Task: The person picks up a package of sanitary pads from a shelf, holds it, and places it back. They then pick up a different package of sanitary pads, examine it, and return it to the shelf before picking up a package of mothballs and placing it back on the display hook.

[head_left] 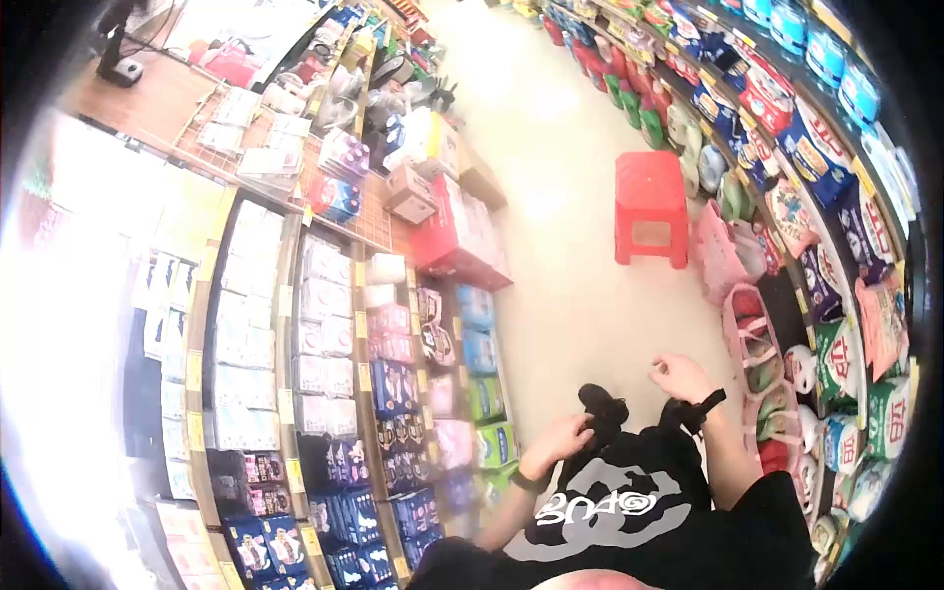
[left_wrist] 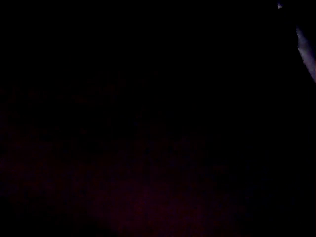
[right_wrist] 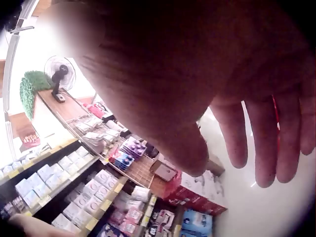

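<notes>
We're in a shop aisle, looking down past a black printed T-shirt (head_left: 610, 501) that sits between our two forearms. Right hand (head_left: 680, 378): released, nothing in the grip; the right wrist view shows relaxed, nearly straight fingers (right_wrist: 264, 148) over the pale floor (head_left: 560, 324). Left hand (head_left: 562, 440): at the near left, overlapping a black shoe-like shape (head_left: 602, 408) in the head view. Contact and grip there we can't tell; left wrist view is almost fully dark. Dark bands on both wrists. Nearest goods on the left: shelving with green packs (head_left: 495, 444), blue packs (head_left: 479, 324) and pink packs, white packs (head_left: 326, 315) further left. Above, at the far left, a wood-topped counter (head_left: 147, 118) carries a wire rack; small cardboard box (head_left: 409, 194) beside a big red carton (head_left: 454, 236). Desk fan (right_wrist: 60, 76) stands on the counter, green foliage (right_wrist: 32, 91) just beside it. Red plastic stool (head_left: 651, 206) upright on the floor, far side, right of centre. Pink baskets (head_left: 757, 369) line the right shelf base, with blue and green bagged goods (head_left: 836, 369) on the shelving past them.
</notes>
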Demonstrator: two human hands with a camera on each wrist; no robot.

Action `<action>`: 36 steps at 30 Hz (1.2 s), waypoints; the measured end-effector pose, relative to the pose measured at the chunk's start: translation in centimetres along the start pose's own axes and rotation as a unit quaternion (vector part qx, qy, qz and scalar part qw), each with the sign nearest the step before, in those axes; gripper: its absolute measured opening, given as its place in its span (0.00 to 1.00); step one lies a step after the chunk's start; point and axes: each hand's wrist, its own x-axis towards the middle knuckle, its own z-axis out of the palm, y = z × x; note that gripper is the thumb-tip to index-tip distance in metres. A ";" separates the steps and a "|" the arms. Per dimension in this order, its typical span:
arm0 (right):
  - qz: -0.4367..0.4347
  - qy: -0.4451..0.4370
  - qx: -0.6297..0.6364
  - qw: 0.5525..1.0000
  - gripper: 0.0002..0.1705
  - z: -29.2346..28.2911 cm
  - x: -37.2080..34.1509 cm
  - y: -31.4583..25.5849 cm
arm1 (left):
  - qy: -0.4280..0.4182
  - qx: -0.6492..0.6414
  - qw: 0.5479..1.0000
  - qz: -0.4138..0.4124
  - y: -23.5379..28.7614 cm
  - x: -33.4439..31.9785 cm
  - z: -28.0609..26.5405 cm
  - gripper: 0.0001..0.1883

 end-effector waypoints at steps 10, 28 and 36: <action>-0.055 -0.076 -0.064 0.994 0.26 3.5 12.4 -12.3 | 0.073 -0.089 0.988 -0.103 -10.0 2.4 -9.9 0.25; 0.000 -0.179 -0.026 0.984 0.28 5.4 28.2 -18.6 | 0.052 -0.118 0.982 -0.141 -21.8 8.0 -17.5 0.26; -0.043 -0.146 0.074 0.986 0.22 1.9 42.2 -19.6 | 0.175 -0.218 0.946 -0.163 -20.6 15.9 -28.5 0.26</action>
